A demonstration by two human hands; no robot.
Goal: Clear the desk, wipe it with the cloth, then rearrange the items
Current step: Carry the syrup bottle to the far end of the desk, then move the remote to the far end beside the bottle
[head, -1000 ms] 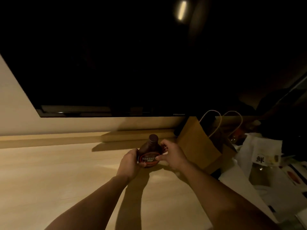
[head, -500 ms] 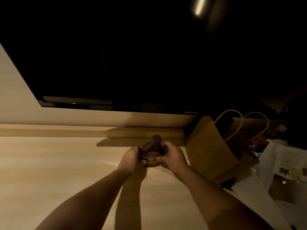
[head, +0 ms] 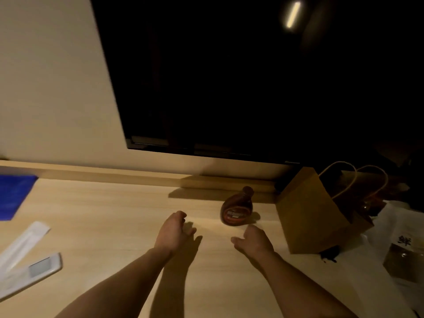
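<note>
A brown syrup bottle [head: 237, 208] stands upright on the light wooden desk [head: 114, 216], near the back ledge and just left of a brown paper bag [head: 307, 212]. My left hand [head: 172, 230] hovers left of and nearer than the bottle, fingers loosely curled, holding nothing. My right hand [head: 252, 241] is just in front of the bottle, apart from it, fingers loose and empty. No cloth is visible.
A large dark TV screen [head: 229, 88] hangs above the desk's back. A blue object [head: 13, 193] lies at the far left, with a white flat packet [head: 23, 244] and a white remote-like device [head: 34, 274] nearer me. White bags and packages [head: 399, 244] crowd the right.
Both hands held the bottle before; now they have let go and drawn back towards me. The bottle stands alone. My view has swung left, showing the items at the left.
</note>
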